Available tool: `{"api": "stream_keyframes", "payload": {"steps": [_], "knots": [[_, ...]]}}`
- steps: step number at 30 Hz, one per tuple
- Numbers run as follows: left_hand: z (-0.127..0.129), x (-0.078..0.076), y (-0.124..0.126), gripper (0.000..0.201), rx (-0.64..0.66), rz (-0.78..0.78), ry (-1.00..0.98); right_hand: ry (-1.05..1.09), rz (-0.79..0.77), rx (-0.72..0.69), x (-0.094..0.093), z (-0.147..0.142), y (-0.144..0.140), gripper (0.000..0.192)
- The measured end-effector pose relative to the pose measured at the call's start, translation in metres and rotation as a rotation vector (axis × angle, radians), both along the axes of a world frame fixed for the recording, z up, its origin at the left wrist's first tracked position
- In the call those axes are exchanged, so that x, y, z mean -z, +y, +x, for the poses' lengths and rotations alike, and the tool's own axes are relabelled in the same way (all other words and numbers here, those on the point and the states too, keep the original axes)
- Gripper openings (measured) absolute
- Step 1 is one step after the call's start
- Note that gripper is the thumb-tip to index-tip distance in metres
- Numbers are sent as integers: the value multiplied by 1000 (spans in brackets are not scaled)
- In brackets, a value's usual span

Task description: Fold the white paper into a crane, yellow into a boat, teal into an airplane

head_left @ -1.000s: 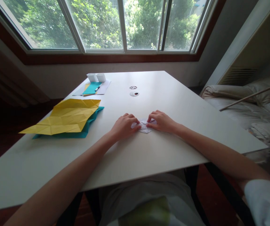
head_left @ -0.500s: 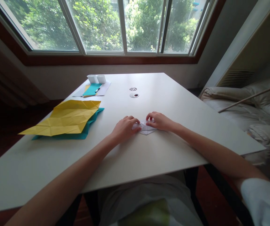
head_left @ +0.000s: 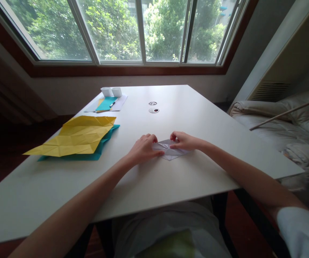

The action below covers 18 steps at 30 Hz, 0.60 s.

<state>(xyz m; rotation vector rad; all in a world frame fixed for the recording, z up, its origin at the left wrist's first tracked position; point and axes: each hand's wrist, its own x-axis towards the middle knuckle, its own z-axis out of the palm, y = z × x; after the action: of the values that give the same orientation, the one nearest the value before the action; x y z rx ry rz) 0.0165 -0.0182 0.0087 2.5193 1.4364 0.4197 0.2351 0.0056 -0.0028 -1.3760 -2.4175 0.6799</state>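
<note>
A small folded sheet of white paper (head_left: 170,157) lies on the white table in front of me, with crease lines and a point toward me. My left hand (head_left: 145,148) grips its left side, the thumb on the near part and the fingers curled behind. On the right side, my right hand (head_left: 183,140) pinches the paper between thumb and bent fingers. Part of the paper is hidden under both hands. Its middle shows raised layers between them.
A creased yellow sheet (head_left: 81,134) rests over a teal sheet (head_left: 97,152) on the table's left. Farther back are two white containers (head_left: 111,92), teal paper (head_left: 106,104) and a pen (head_left: 113,102). Two round inserts (head_left: 153,110) sit mid-table. A pale sofa (head_left: 262,111) stands at right.
More of the white paper now shows between my hands, its layers raised and spread wider. My right hand has shifted slightly right and down. The view has tilted up a little.
</note>
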Motion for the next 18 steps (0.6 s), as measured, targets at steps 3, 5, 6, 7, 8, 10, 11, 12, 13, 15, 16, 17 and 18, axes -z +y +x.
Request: {"api": "stream_keyframes", "payload": {"steps": [3,5,6,7,8,10,11,12,13,15,16,17,18], "knots": [[0,-2,0,41,-7,-18,12,114,-74,8,-2,0,-2,32],[0,-4,-1,40,-25,-42,38,166,-141,24,-5,-1,-4,37],[0,-6,-1,41,-33,-53,49,182,-171,25,-7,-1,-4,38],[0,-7,-1,41,-38,-58,56,193,-191,13,-9,-1,-5,38],[0,-8,-2,41,-41,-56,56,195,-185,-7,-12,-1,-6,34],[0,-10,-2,41,-31,-24,40,189,-60,-46,-17,-3,-10,21],[-1,-11,-1,38,-18,4,32,187,37,-59,-20,-4,-12,15],[-1,-12,-1,32,-2,39,31,190,136,-69,-23,-5,-14,12],[-2,-13,-1,25,15,81,37,200,225,-78,-25,-7,-16,11],[-4,-14,0,16,46,187,67,232,343,-113,-27,-8,-20,11],[-5,-14,1,17,60,245,83,242,377,-138,-27,-9,-22,12],[-6,-14,1,18,75,301,96,245,403,-162,-27,-9,-23,12],[-7,-14,2,18,93,352,107,239,428,-184,-25,-9,-23,12]]}}
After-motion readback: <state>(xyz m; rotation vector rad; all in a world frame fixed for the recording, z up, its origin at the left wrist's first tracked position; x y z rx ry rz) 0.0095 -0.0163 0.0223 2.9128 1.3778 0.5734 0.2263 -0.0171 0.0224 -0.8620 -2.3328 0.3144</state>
